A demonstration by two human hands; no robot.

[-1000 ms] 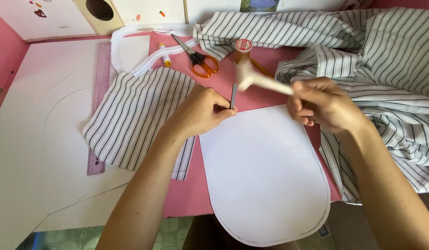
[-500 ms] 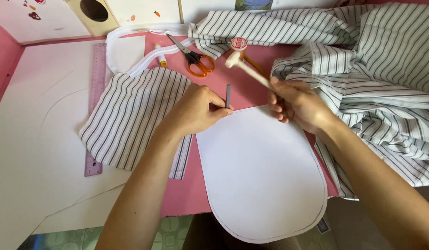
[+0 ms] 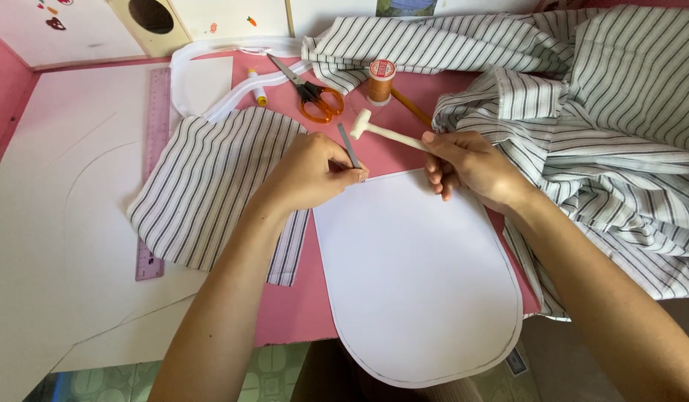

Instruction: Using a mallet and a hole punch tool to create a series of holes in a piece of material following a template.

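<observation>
- Both hands are closed on tools: left hand (image 3: 315,173) pinches a thin grey metal punch (image 3: 350,155) at the white panel (image 3: 415,275)'s top-left corner; right hand (image 3: 471,167) grips a small white mallet (image 3: 382,132).
- Since a second ago the mallet swung down — its head now sits just at the punch's 1 o'clock, the punch tilted.
- No containers in view on the pink surface (image 3: 300,313).

Pink tabletop (image 3: 374,152). White pattern paper (image 3: 54,246) covers the left. Purple ruler (image 3: 155,171) on it, upper left. Striped fabric piece (image 3: 210,186) left of centre, white rounded panel (image 3: 419,275) lower centre. Top centre: orange-handled scissors (image 3: 311,93), thread spool (image 3: 380,80), probably a marker (image 3: 257,87). Bunched striped fabric (image 3: 597,104) fills the right.
</observation>
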